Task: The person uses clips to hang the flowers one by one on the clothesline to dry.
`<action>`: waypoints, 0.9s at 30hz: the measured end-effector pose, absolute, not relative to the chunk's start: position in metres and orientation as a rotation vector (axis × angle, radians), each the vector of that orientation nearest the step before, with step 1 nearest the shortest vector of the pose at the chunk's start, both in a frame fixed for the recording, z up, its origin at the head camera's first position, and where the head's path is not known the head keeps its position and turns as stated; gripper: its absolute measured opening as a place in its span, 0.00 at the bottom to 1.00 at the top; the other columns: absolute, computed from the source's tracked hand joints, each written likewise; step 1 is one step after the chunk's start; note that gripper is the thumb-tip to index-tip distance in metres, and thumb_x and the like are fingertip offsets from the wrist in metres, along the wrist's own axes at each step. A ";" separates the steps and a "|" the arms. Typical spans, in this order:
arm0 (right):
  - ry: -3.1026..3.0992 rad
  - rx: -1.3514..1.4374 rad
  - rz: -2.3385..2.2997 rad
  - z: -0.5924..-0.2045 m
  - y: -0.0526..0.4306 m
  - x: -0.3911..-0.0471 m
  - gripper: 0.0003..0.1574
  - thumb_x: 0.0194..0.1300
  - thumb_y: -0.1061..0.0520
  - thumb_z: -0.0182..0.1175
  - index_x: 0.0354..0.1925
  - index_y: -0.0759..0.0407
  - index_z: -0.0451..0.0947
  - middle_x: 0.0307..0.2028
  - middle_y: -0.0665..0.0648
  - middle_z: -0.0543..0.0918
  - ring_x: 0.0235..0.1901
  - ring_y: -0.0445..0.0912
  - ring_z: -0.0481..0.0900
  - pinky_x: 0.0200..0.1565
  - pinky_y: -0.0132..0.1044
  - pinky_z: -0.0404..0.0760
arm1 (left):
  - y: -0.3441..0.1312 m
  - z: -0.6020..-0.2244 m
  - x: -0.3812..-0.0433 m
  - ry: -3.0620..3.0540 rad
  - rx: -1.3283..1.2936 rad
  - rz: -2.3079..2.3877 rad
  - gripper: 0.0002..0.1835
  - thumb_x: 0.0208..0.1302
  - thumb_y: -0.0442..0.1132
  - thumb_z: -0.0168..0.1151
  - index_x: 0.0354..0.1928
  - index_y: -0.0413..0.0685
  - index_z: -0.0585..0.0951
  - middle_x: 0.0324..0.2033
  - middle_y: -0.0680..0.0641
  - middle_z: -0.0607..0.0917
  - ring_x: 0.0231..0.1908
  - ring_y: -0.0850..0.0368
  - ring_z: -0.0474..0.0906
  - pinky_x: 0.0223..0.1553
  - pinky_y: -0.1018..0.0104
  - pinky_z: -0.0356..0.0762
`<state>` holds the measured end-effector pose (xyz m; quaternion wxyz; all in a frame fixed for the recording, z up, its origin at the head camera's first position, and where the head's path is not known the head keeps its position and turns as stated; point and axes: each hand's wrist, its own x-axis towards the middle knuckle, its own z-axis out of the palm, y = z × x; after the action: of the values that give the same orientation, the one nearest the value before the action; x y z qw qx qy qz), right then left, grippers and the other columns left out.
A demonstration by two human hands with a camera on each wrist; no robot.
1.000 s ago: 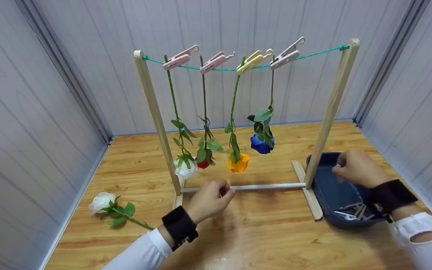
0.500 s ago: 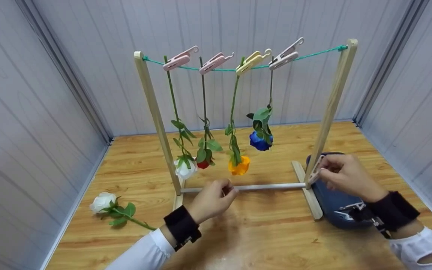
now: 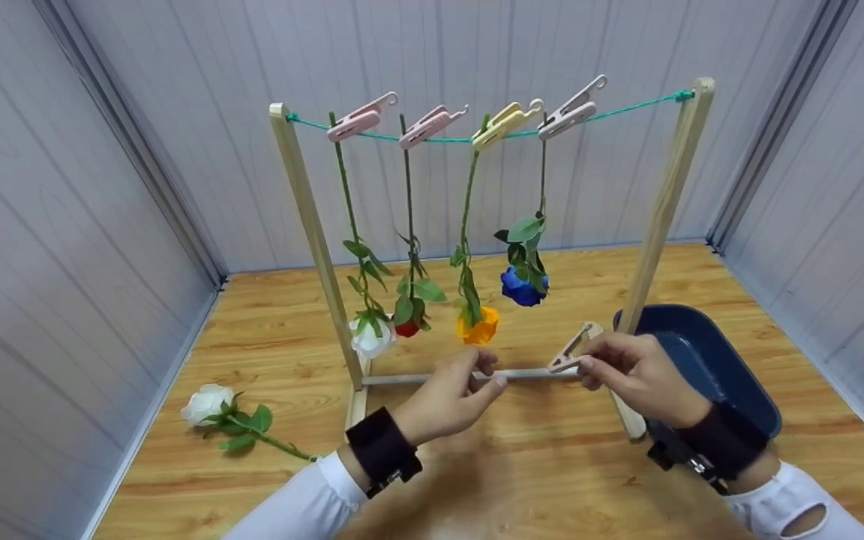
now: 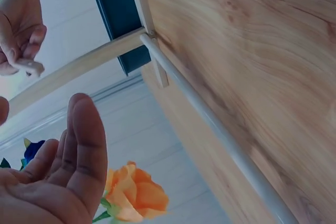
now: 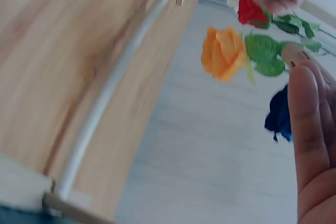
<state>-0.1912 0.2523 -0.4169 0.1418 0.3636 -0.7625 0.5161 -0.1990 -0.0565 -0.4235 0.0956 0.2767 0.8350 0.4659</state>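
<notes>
My right hand (image 3: 646, 375) pinches a pale pinkish clothespin (image 3: 565, 364) between thumb and fingers, in front of the rack's right post. The pin's tip points left; its far end shows past the fingertips in the left wrist view. My left hand (image 3: 447, 397) holds nothing, its fingers loosely bent above the white bottom bar (image 3: 529, 373). Four-way order aside, several roses hang head down from a green cord (image 3: 631, 109) by clothespins: white (image 3: 372, 337), red (image 3: 406, 327), orange (image 3: 478, 326) and blue (image 3: 524, 286).
A loose white rose (image 3: 208, 405) lies at the table's left, its stem reaching toward my left sleeve. Behind my right wrist stands a dark blue tub (image 3: 758, 390). Wooden posts (image 3: 668, 195) carry the cord, and pale panels enclose the table on three sides.
My right hand has come out of the tub and moved left with the clothespin. My left hand has shifted slightly right, its fingers spreading apart.
</notes>
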 end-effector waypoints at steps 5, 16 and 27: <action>-2.170 1.110 1.634 -0.424 0.238 -0.192 0.10 0.74 0.78 0.58 0.44 0.71 0.83 0.32 0.61 0.90 0.31 0.39 0.90 0.34 0.33 0.89 | -0.051 -0.422 -0.196 2.452 0.856 1.350 0.24 0.85 0.50 0.55 0.71 0.41 0.71 0.57 0.43 0.82 0.54 0.51 0.86 0.54 0.61 0.85; -2.139 1.144 1.734 -0.437 0.214 -0.192 0.10 0.75 0.78 0.57 0.45 0.71 0.84 0.32 0.57 0.88 0.29 0.39 0.86 0.33 0.32 0.88 | -0.039 -0.421 -0.194 2.463 1.025 1.257 0.20 0.88 0.43 0.49 0.72 0.42 0.72 0.37 0.52 0.79 0.26 0.66 0.68 0.29 0.74 0.69; -2.119 1.105 1.820 -0.449 0.201 -0.189 0.07 0.75 0.77 0.58 0.44 0.75 0.82 0.31 0.68 0.85 0.28 0.36 0.84 0.31 0.32 0.87 | -0.037 -0.426 -0.193 2.512 1.134 1.102 0.14 0.91 0.41 0.39 0.60 0.41 0.72 0.40 0.52 0.72 0.38 0.61 0.70 0.41 0.69 0.70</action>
<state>-0.1894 0.2010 -0.4494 0.0688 0.3670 -0.7036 0.6045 -0.1927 -0.0373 -0.4257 0.0865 0.3805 0.8431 0.3700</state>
